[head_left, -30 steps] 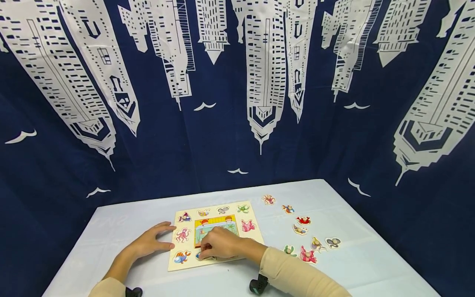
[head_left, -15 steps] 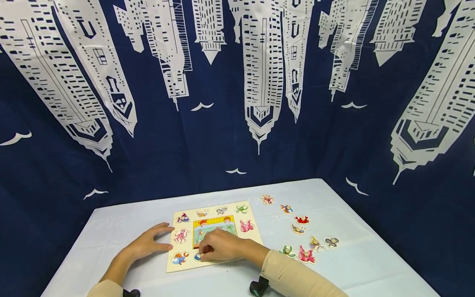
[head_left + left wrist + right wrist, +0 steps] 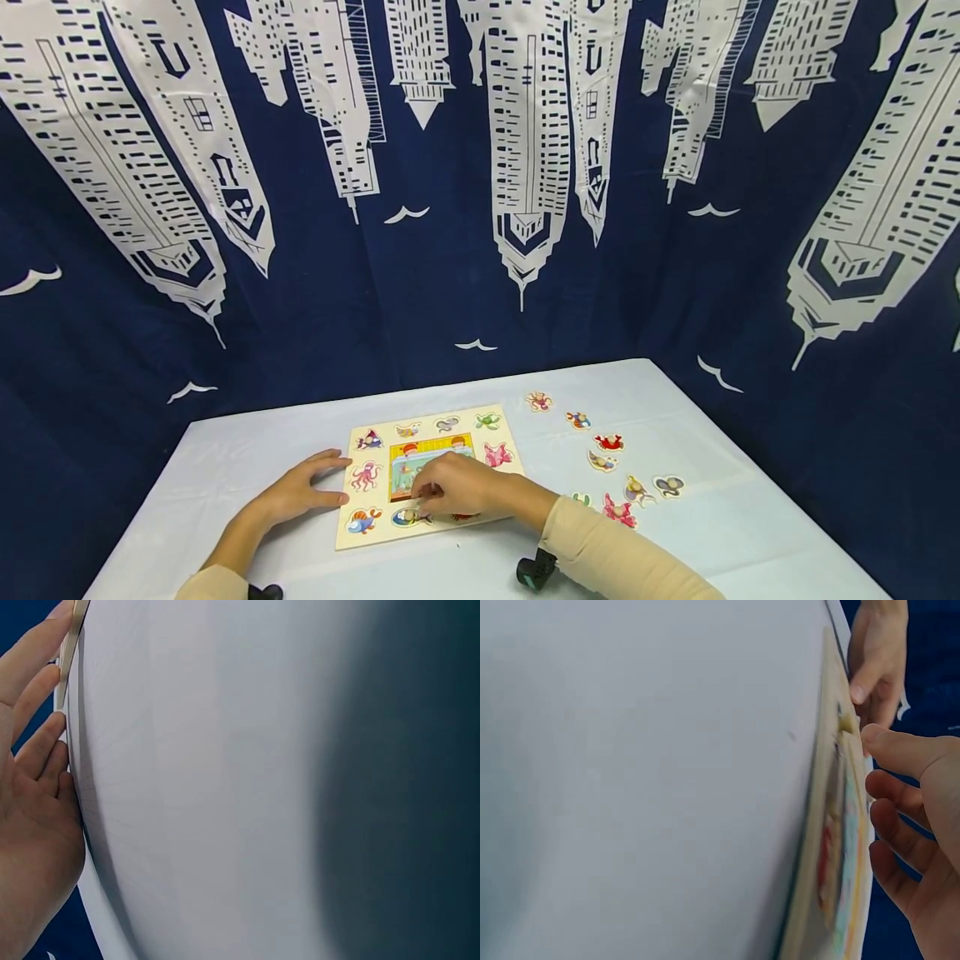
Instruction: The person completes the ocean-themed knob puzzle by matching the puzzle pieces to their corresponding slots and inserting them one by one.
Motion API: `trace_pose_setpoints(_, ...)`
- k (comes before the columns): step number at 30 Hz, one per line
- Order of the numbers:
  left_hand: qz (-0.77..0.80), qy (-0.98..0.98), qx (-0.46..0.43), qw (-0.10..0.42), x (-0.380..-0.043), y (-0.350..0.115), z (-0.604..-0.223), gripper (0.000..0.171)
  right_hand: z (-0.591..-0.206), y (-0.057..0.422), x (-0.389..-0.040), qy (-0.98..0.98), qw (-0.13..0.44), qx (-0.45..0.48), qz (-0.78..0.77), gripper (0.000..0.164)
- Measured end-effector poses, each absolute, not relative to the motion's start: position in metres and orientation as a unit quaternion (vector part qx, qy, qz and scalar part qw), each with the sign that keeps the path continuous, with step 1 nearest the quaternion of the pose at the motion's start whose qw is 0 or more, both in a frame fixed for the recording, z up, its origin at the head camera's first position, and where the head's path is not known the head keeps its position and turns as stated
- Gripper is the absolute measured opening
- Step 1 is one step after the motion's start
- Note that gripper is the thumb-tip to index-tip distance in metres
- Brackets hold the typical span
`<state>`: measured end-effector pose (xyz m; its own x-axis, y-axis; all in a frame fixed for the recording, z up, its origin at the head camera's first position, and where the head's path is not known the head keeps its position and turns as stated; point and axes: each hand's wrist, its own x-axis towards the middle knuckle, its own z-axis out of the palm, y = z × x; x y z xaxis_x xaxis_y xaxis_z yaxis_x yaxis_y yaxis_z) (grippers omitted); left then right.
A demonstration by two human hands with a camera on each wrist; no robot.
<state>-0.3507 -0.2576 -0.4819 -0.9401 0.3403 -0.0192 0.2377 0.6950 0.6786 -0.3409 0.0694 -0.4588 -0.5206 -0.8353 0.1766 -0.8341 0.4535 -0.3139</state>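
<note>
Beyond and above all the fingers, a navy backdrop [image 3: 435, 292] printed with upside-down white towers and gulls. Under the fingers of both hands, a white-covered table [image 3: 390, 575]. Between left fingertips and right wrist, a flat cream puzzle board [image 3: 378, 537], seemingly laid there for easy reach from either side. At its left edge, the left hand [image 3: 303, 483], thumb and fingers spread wide, nothing in grasp, fingertips against the rim, probably as a brace against sliding. Over its near half, the right hand [image 3: 461, 485], fingers loosely bent, apparently empty: a visible gap between thumb and forefinger in the right wrist view. Well to the right of these fingers, scattered loose animal pieces [image 3: 609, 442], likely spread apart for easy access to each; one green piece [image 3: 581, 498] partly hidden by the right sleeve [image 3: 630, 554]. Just beside the right thumb, a blue-and-yellow fish piece [image 3: 407, 517], apparently flat in its slot; contact with its small knob [image 3: 846, 722] impossible to tell.
</note>
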Motion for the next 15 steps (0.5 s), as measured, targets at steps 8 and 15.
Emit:
trace_pose_setpoints(8, 0.357, 0.918, 0.16, 0.064, -0.354, -0.258, -0.482, 0.071, -0.441, 0.095, -0.34, 0.871, 0.001, -0.454, -0.188, 0.016)
trace_pose_setpoints(15, 0.365, 0.914, 0.161, 0.071, -0.352, -0.26, -0.483, 0.071, -0.434, 0.126, -0.335, 0.873, -0.001, -0.441, -0.209, 0.012)
